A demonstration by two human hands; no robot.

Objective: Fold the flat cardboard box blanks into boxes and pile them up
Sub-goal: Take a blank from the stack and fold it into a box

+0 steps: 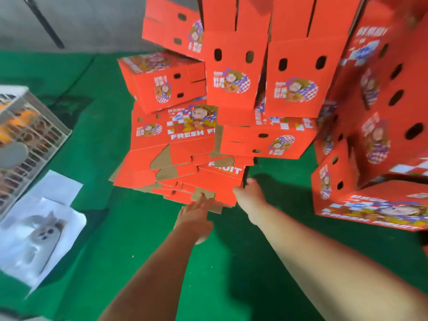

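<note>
A stack of flat red cardboard blanks (185, 174) lies on the green floor covering, printed with "FRESH FRUIT". My left hand (196, 213) reaches to the stack's near edge, its straight fingers touching a brown flap. My right hand (249, 195) is at the near right corner of the top blank, thumb and fingers pinching its edge. Folded red boxes (234, 72) with oval holes are piled behind the blanks. A taller pile of folded boxes (375, 126) rises at the right.
A white plastic crate (27, 140) with orange contents stands at the left. White paper sheets with a printed picture (39, 228) lie in front of it. The green floor covering (120, 239) runs under everything. A grey wall is at the top left.
</note>
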